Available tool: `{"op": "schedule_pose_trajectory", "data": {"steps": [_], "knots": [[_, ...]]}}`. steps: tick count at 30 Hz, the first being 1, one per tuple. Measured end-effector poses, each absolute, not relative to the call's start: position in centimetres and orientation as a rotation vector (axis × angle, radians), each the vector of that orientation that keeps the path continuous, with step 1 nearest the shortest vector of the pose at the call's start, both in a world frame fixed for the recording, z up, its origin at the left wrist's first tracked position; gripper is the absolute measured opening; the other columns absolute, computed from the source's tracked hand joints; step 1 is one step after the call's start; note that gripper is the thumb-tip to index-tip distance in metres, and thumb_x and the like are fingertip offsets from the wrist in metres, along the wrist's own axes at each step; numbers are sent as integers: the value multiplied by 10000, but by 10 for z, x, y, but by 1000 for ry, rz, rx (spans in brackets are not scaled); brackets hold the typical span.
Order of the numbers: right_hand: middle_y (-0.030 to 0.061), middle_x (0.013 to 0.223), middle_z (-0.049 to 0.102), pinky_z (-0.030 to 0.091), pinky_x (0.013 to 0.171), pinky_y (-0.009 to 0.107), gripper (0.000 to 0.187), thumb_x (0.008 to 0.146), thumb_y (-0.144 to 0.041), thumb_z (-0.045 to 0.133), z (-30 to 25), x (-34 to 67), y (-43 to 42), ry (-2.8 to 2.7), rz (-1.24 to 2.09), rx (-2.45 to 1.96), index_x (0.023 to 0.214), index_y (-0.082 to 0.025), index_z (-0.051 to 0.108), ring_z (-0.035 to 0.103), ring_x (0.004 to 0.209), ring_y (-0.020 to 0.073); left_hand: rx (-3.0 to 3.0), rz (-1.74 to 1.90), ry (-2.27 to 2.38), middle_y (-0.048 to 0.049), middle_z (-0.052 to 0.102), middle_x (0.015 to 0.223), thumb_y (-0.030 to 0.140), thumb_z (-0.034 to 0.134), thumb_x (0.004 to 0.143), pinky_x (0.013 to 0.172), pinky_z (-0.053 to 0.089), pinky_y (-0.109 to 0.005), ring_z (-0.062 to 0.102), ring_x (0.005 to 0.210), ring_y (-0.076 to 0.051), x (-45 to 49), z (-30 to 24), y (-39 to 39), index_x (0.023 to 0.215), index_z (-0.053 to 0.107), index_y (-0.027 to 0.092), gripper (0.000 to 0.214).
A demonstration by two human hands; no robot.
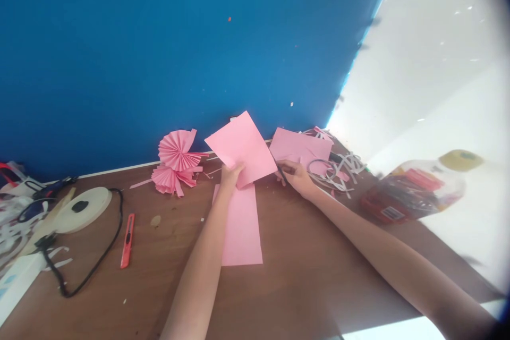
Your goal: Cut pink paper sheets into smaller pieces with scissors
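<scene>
My left hand (pixel 231 175) pinches the lower edge of a pink paper sheet (pixel 245 146), which is tilted up above the table. At the sheet's right corner, my right hand (pixel 298 176) is closed on dark scissors (pixel 282 174), mostly hidden by the fingers. Under my left hand, a long pink paper strip (pixel 243 234) lies flat. Two pleated pink paper fans (pixel 178 151) rest beyond it to the left. Behind my right hand lies another pink sheet (pixel 300 146).
A red box cutter (pixel 127 240) lies on the brown table (pixel 303 276), near a black cable (pixel 90 276) and a white reel (pixel 85 210). White paper scraps (pixel 350 164) are heaped at right, beside a yellow-lidded plastic jar (pixel 414 191). A blue wall (pixel 179 53) stands behind.
</scene>
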State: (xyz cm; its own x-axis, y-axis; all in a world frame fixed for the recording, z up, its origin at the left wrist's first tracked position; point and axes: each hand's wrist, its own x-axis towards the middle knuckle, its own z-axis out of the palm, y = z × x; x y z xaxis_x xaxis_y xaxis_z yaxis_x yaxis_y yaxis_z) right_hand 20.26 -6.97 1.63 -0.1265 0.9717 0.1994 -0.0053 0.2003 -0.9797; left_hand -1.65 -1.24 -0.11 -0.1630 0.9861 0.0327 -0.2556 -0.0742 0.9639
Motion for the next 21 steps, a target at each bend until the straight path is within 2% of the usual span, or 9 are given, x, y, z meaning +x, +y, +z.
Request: {"op": "schedule_pose_trajectory", "data": {"steps": [5, 12, 17, 21], "knots": [[-9, 620, 578, 420, 466, 240, 418, 744, -351, 648, 15, 202, -69, -1391, 1154, -987, 1098, -129, 642, 488, 497, 94, 988, 1461, 1101, -98, 670, 1079, 200, 818, 549, 915, 498, -383, 643, 997, -234, -16, 2, -15, 1033, 626, 159, 522], [0, 649, 594, 442, 501, 260, 416, 746, -400, 650, 19, 201, -70, -1362, 1114, -1023, 1073, -143, 625, 499, 510, 101, 935, 1463, 1099, -78, 687, 1001, 186, 830, 529, 913, 509, -386, 644, 993, -244, -14, 8, -16, 944, 646, 158, 455], [-3, 669, 579, 435, 551, 265, 387, 751, -407, 661, 20, 200, -70, -1346, 1068, -1032, 1037, -150, 614, 503, 558, 107, 808, 1463, 1182, -83, 670, 1021, 208, 843, 521, 835, 555, -401, 631, 1015, -257, -16, 5, -13, 990, 614, 176, 523], [2, 711, 580, 420, 563, 257, 391, 719, -408, 684, 18, 200, -69, -1372, 1030, -1062, 1018, -161, 635, 498, 601, 111, 754, 1387, 1186, -88, 642, 1083, 287, 840, 539, 718, 585, -444, 649, 945, -260, -16, 3, -13, 1069, 575, 210, 597]]}}
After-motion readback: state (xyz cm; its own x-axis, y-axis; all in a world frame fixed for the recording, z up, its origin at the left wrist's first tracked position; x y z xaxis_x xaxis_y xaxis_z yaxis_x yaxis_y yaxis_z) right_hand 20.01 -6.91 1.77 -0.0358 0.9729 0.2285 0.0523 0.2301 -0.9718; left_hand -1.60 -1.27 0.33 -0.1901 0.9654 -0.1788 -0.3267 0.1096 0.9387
